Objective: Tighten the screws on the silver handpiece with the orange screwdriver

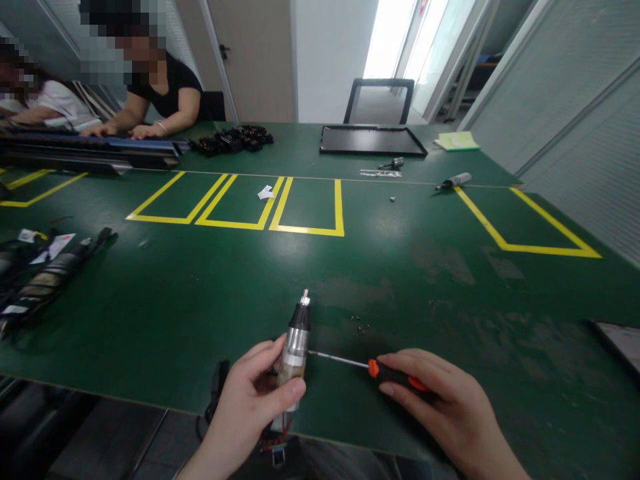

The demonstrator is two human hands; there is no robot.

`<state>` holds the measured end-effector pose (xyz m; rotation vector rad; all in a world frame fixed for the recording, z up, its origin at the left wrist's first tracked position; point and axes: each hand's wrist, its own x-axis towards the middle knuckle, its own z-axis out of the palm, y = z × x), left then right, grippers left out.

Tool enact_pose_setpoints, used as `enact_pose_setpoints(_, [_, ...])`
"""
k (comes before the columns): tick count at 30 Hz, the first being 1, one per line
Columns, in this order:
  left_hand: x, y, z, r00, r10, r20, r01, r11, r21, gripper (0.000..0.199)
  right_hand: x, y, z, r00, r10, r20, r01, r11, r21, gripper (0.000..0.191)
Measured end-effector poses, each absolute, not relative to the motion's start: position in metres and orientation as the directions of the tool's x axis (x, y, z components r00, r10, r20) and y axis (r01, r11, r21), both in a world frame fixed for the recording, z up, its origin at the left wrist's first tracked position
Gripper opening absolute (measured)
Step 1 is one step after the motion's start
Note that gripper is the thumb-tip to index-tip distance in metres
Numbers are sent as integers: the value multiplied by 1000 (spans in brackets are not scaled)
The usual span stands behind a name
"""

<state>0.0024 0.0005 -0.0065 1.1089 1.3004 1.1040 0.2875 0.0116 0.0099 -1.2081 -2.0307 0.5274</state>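
My left hand (255,383) is closed around a partly stripped electric screwdriver (299,337), its black nose and metal bit end pointing away from me. Red wires (285,423) and a small circuit board (275,450) hang from its lower end. In my right hand (435,390) is a screwdriver (350,362) with a black and orange handle. Its thin shaft points left, and the tip meets or nearly meets the side of the metal body. Several small screws (361,327) lie on the green table just beyond the shaft.
Corded tools (47,277) lie at the left. Yellow tape (305,230) marks the green table (225,280). Farther off are a black tray (373,140), another tool (455,181), a pile of black parts (233,140) and a yellow notepad (457,141). Two people sit at the far left.
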Motion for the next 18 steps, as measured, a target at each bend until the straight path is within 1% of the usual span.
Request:
enact_pose_setpoints(5, [2, 1, -5, -12, 991, -136, 29, 136, 990, 40, 285, 11, 16, -352, 867, 353, 554, 497, -668, 18])
enact_pose_setpoints(7, [2, 1, -5, -13, 990, -139, 27, 140, 990, 40, 285, 11, 17, -356, 866, 350, 565, 498, -657, 21])
enact_pose_setpoints(9, [3, 1, -4, -19, 989, -143, 23, 144, 989, 41, 286, 11, 16, -344, 864, 368, 580, 504, -640, 26])
enact_pose_setpoints(14, [5, 1, -4, -38, 990, -136, 13, 136, 991, 40, 289, 10, 13, -335, 831, 444, 564, 554, -612, 27])
enact_pose_setpoints(18, [5, 1, -4, -31, 991, -132, 7, 133, 991, 40, 290, 10, 9, -283, 854, 437, 643, 507, -574, 32])
